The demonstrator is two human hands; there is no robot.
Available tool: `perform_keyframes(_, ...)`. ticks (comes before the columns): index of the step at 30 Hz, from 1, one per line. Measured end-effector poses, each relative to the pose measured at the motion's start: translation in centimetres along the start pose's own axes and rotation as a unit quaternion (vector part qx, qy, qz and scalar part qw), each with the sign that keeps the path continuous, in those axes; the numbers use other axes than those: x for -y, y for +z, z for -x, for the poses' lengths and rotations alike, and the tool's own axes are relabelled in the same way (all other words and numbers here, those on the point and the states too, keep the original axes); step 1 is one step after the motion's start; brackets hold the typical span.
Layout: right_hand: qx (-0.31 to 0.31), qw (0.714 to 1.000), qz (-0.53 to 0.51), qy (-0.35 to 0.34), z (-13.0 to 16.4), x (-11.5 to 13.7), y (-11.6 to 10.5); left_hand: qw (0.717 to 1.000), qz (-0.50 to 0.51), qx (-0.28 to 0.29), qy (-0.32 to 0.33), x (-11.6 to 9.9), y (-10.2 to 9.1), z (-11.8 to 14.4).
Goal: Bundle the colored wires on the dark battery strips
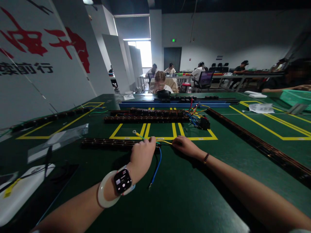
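Observation:
My left hand [143, 152], with a watch and a pale bangle on the wrist, pinches a yellow-green wire [139, 135] at the right end of a long dark terminal strip [107, 143]. A blue wire [156, 168] hangs from the same spot toward me. Just right of it, my right hand [186, 146] lies on the green table [184, 191], its fingers on the yellow wire [166, 141] at the strip's end.
More dark terminal strips [145, 119] and a blue rail [173, 105] lie farther back, with a bundle of coloured wires [195, 118]. A long strip [262, 147] runs along the right. Clear bags [58, 139] and a white tray [21, 191] sit left. People sit at tables behind.

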State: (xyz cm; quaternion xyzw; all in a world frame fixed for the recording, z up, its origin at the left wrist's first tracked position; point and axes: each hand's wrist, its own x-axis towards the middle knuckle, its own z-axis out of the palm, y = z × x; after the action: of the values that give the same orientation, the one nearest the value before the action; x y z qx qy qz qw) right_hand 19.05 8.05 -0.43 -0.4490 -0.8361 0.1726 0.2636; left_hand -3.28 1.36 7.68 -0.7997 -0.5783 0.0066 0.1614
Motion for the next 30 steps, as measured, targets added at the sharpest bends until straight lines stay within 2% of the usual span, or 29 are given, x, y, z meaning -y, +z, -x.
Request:
perform_keyframes(2, 0.032, 0.998, -0.047, 0.040, -0.2, 0.1, -0.4, 0.997, 0.014, -0.055, 0.057, -0.2, 0.2, 0.1)
perform_keyframes(5, 0.103, 0.981, -0.145, 0.073, -0.5, -0.1, -1.0, 0.971, 0.064, -0.116, 0.199, -0.5, 0.7, 0.1)
perform_keyframes(7, 0.144, 0.962, -0.216, 0.083, -0.7, -0.4, -1.4, 0.938, 0.099, -0.126, 0.308, -0.7, 1.4, 0.1)
perform_keyframes(9, 0.172, 0.946, -0.257, 0.099, -0.7, -0.4, -1.8, 0.905, 0.126, -0.121, 0.388, -1.0, 2.0, 0.2)
perform_keyframes(12, 0.210, 0.942, -0.234, 0.120, -0.6, 0.0, -2.2, 0.879, 0.155, -0.120, 0.435, -1.4, 2.6, 0.5)
perform_keyframes(14, 0.235, 0.944, -0.193, 0.127, -0.4, 0.5, -2.4, 0.881, 0.161, -0.120, 0.428, -1.6, 2.4, 0.7)
perform_keyframes(16, 0.251, 0.945, -0.160, 0.132, -0.2, 1.1, -2.5, 0.907, 0.152, -0.108, 0.379, -1.7, 2.0, 0.9)
perform_keyframes(19, 0.260, 0.949, -0.125, 0.127, -0.1, 1.9, -2.6, 0.963, 0.142, -0.063, 0.220, -1.6, 1.5, 1.0)
perform_keyframes(22, 0.256, 0.956, -0.097, 0.109, -0.1, 2.5, -2.6, 0.982, 0.163, 0.014, 0.098, -1.2, 1.5, 0.8)
perform_keyframes(25, 0.261, 0.954, -0.105, 0.103, 0.0, 3.2, -2.6, 0.967, 0.228, 0.095, 0.068, -0.7, 2.0, 0.3)
perform_keyframes(27, 0.263, 0.951, -0.122, 0.112, 0.2, 3.8, -2.6, 0.941, 0.298, 0.147, 0.060, -0.5, 2.5, -0.2)
perform_keyframes(29, 0.253, 0.952, -0.124, 0.119, 0.4, 4.5, -2.6, 0.892, 0.396, 0.211, 0.048, -0.3, 3.2, -0.8)
perform_keyframes(30, 0.245, 0.956, -0.115, 0.118, 0.5, 4.9, -2.6, 0.855, 0.454, 0.246, 0.044, -0.3, 3.6, -1.0)
